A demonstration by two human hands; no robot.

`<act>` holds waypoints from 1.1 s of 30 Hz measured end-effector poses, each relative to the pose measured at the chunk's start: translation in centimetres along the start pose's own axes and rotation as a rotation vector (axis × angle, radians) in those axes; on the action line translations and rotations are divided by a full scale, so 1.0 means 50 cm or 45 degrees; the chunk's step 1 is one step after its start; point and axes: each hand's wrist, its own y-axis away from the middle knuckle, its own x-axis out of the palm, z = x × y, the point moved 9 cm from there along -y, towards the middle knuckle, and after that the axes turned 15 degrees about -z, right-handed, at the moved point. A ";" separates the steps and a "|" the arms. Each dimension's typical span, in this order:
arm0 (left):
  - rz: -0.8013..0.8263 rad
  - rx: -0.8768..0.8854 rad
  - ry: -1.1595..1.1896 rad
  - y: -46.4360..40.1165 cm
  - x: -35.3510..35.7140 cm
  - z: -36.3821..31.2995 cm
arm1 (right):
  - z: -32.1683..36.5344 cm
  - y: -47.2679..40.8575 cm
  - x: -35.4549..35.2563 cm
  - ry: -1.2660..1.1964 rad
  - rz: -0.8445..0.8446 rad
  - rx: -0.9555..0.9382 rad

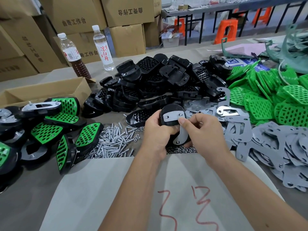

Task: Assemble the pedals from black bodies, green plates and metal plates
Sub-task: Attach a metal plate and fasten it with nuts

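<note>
Cluttered table (pixel 116 180); left hand (pixel 156 130) grips black body (pixel 170 109); right hand (pixel 205 129) apparently pinches metal plate (pixel 173 118).

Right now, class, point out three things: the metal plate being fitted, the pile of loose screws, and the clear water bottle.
metal plate (pixel 173 117), head view, on its flat upper part between two holes.
pile of loose screws (pixel 115 140), head view, middle of the heap.
clear water bottle (pixel 103 49), head view, on its label.

Background: stacked cardboard cartons (pixel 80 22) behind the paper-covered bench (pixel 116 189); at rear right, a dark metal-framed table (pixel 233 7) with orange plastic stools (pixel 227 30) on a grey floor (pixel 205 40).
</note>
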 end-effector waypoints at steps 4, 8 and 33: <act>-0.113 -0.006 0.139 -0.003 -0.012 -0.004 | 0.003 -0.005 -0.001 -0.066 0.056 0.055; -0.172 0.010 0.293 -0.007 -0.022 -0.016 | 0.006 0.003 0.028 -0.003 0.292 0.047; -0.239 0.340 0.267 -0.006 -0.027 -0.043 | -0.002 0.017 0.048 -0.032 0.484 0.150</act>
